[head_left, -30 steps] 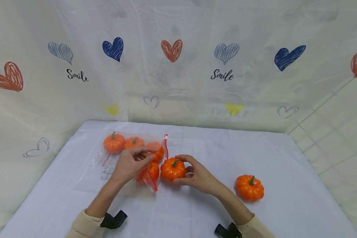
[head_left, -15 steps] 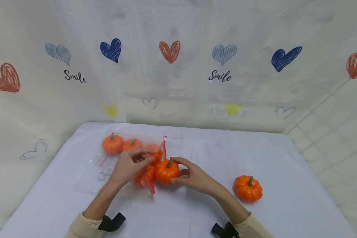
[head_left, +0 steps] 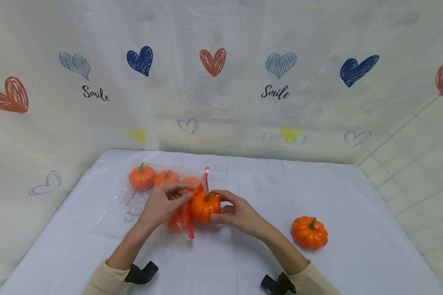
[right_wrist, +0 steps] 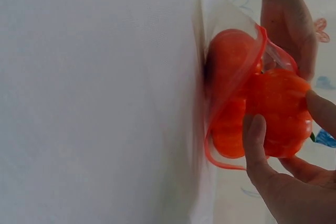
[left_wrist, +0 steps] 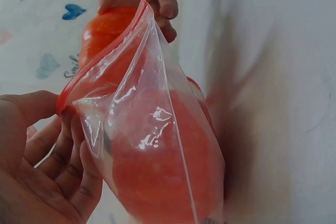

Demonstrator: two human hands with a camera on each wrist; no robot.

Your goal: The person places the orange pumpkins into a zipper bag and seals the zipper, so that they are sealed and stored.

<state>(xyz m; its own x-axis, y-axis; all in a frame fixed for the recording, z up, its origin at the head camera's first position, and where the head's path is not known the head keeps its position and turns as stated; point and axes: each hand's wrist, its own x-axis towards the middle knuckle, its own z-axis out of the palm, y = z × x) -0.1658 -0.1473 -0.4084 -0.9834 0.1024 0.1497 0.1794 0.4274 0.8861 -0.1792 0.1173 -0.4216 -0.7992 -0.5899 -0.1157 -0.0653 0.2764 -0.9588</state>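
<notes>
My left hand [head_left: 165, 203] pinches the red-edged rim of a clear zip bag [left_wrist: 152, 77] between thumb and fingers, lifting that side of the mouth. Several small orange pumpkins lie inside, among them one pumpkin [head_left: 142, 177] at the far left end and another [left_wrist: 163, 166] close to the mouth. In my right hand [head_left: 242, 214] is a pumpkin with a green stem [head_left: 205, 207], gripped from its right side by thumb and fingers. This pumpkin sits right at the bag's mouth, overlapping the red zip edge [right_wrist: 211, 129] in the right wrist view.
A single pumpkin [head_left: 309, 233] lies on the white-covered table [head_left: 354, 205] to the right of my right forearm. Behind the table hangs a pale sheet [head_left: 243, 119] printed with hearts. A black wrist mount [head_left: 142, 273] shows at the left sleeve.
My right hand has carried its pumpkin leftward and slightly up against the bag's mouth. The left hand keeps its pinch on the rim in about the same place.
</notes>
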